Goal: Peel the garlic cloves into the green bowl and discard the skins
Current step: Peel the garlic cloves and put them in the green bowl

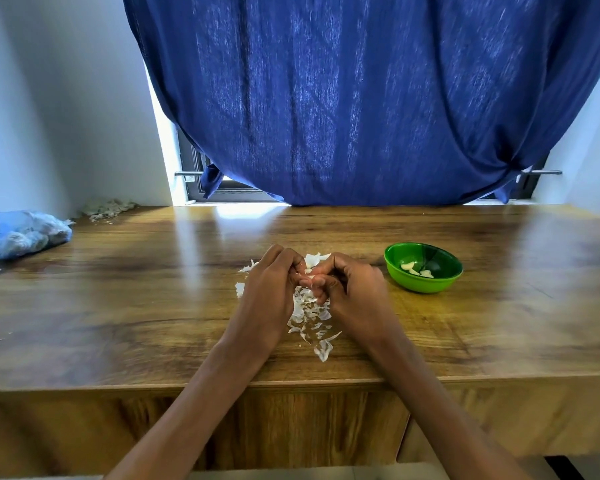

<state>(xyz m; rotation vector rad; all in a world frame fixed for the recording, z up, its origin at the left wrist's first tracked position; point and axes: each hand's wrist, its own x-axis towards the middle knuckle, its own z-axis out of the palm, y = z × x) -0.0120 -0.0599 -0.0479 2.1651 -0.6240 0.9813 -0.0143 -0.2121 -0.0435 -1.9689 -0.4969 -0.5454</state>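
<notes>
Evidently mid-peel, both hands' fingers (pixel 305 281) pinch a garlic clove (pixel 309 271) left of the green bowl (pixel 423 267); next, strip remaining skin

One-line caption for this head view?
Both hands, left hand and right hand, pinch a garlic clove over skins; green bowl holds peeled cloves.

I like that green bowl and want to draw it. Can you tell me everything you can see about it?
The small round green bowl looks like shiny plastic, darker inside, brighter outside. It stands upright on the brown wooden table, to the right of the person's right hand, which does not touch it. Inside lie a few pale peeled garlic cloves near the bottom. Nothing else touches it.
</notes>
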